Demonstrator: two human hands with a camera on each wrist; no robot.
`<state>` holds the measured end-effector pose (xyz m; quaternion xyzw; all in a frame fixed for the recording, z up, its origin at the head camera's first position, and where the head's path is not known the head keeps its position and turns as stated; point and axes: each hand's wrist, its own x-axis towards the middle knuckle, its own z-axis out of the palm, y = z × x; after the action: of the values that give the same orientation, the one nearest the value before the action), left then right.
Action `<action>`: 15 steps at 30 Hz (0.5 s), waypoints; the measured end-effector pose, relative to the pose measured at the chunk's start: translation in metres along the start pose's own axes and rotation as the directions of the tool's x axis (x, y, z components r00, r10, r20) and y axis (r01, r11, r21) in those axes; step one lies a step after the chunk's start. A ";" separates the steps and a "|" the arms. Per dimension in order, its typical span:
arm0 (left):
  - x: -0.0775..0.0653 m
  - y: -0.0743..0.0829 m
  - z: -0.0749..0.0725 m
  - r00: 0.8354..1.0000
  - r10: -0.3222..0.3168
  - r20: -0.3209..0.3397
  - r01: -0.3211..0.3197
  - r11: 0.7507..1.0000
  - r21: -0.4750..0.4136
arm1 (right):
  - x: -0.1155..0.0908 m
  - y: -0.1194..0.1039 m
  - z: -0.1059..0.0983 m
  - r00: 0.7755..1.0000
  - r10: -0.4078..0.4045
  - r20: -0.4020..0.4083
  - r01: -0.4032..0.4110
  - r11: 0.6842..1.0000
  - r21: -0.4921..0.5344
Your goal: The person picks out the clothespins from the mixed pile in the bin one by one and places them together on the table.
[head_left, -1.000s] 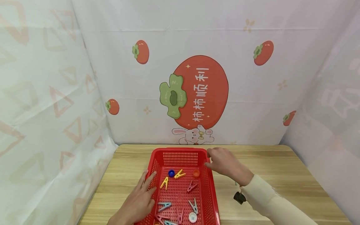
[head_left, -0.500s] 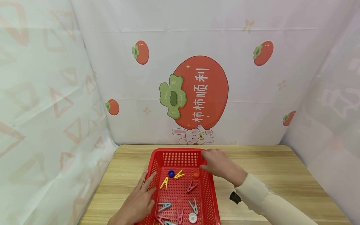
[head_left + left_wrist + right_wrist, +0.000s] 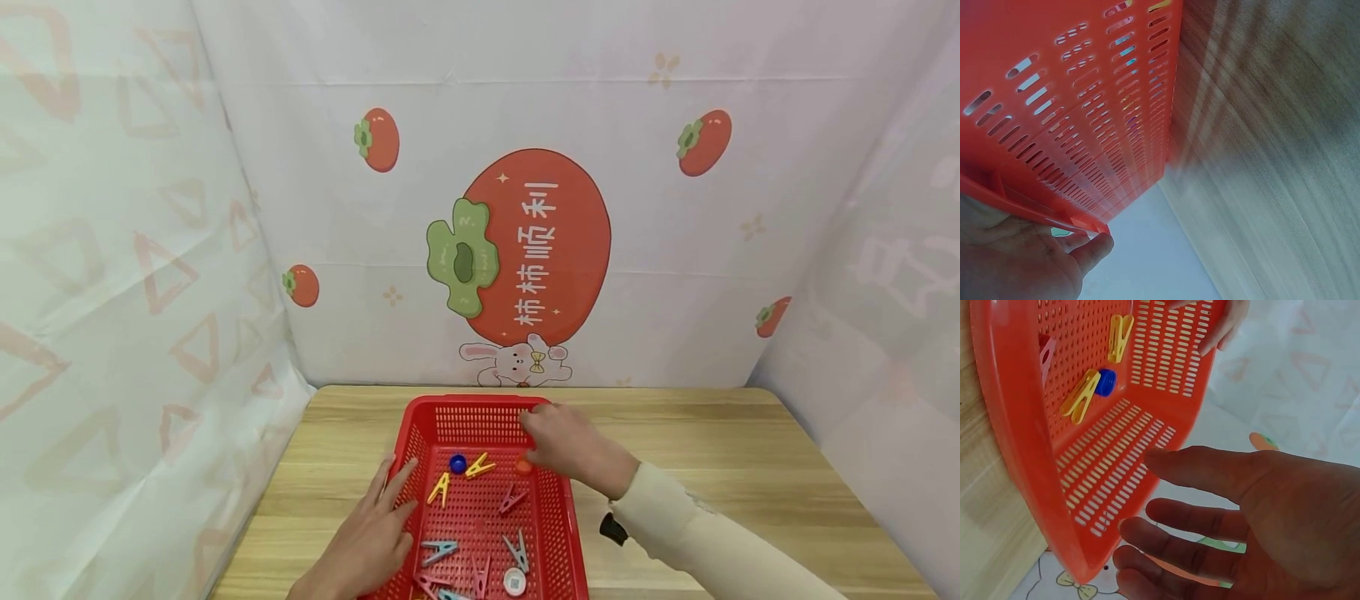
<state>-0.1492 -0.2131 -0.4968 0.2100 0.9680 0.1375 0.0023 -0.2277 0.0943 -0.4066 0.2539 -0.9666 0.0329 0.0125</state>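
A red plastic basket (image 3: 411, 417) with slotted walls stands on the table. My left hand (image 3: 360, 533) grips its left rim, with some fingers inside and others outside the wall. My right hand (image 3: 573, 446) hovers over the far right corner, fingers loosely bent with nothing in them, as the right wrist view shows. Below it sits an orange bottle cap (image 3: 522, 467), partly covered by the hand in the head view. Further left lie a blue cap (image 3: 458, 464) and two yellow clothespins (image 3: 480, 466). A dark pink clothespin (image 3: 512, 499) lies nearer the middle.
Several blue and pink clothespins (image 3: 439, 549) and a white cap (image 3: 514, 582) lie in the basket's near part. The wooden table (image 3: 720, 450) extends to both sides. Patterned white cloth (image 3: 360, 208) closes off the back and sides. A black object (image 3: 612, 529) hangs by the right sleeve.
My right hand has moved left and slightly down, from the right rim to over the basket's inside near the orange cap. The left hand, basket and its contents have stayed put.
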 end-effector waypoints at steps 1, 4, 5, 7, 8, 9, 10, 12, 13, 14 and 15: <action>0.000 0.000 0.000 1.000 -0.003 0.002 0.003 1.000 -0.002 | 0.001 -0.001 0.000 1.000 -0.004 0.001 0.004 1.000 -0.003; 0.001 0.000 0.000 1.000 -0.011 0.010 0.011 1.000 -0.011 | 0.002 -0.005 0.001 1.000 -0.003 0.017 0.003 1.000 0.003; 0.001 0.000 0.000 1.000 -0.013 0.012 0.013 1.000 -0.012 | 0.002 -0.006 0.001 1.000 -0.002 0.023 0.002 1.000 0.009; 0.001 0.000 0.000 1.000 -0.015 0.015 0.015 1.000 -0.012 | 0.003 -0.008 0.001 0.999 0.000 0.036 -0.001 1.000 0.021; 0.001 0.000 0.000 1.000 -0.014 0.015 0.014 1.000 -0.009 | 0.003 -0.009 0.001 0.999 -0.001 0.043 0.000 1.000 0.026; 0.001 0.000 0.000 1.000 -0.013 0.015 0.013 1.000 -0.007 | 0.004 -0.011 0.001 0.999 0.000 0.051 -0.001 0.999 0.033; 0.001 0.000 0.000 1.000 -0.013 0.015 0.013 1.000 -0.007 | 0.005 -0.012 0.001 0.998 -0.001 0.058 -0.001 0.999 0.035; 0.001 -0.001 0.000 1.000 -0.010 0.014 0.011 1.000 -0.008 | 0.006 -0.014 0.001 0.998 -0.004 0.067 0.002 1.000 0.030; 0.001 -0.001 0.001 1.000 -0.008 0.013 0.008 1.000 -0.007 | 0.007 -0.015 0.001 0.997 -0.003 0.071 0.001 1.000 0.028; 0.001 -0.001 0.001 1.000 -0.005 0.011 0.006 1.000 -0.007 | 0.008 -0.017 0.001 0.997 -0.004 0.078 0.002 1.000 0.020; 0.001 -0.002 0.001 1.000 -0.003 0.009 0.003 1.000 -0.007 | 0.008 -0.018 0.001 0.997 -0.005 0.082 0.004 1.000 0.012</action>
<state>-0.1505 -0.2141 -0.4980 0.2091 0.9678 0.1401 0.0075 -0.2262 0.0745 -0.4060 0.2573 -0.9655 0.0284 -0.0286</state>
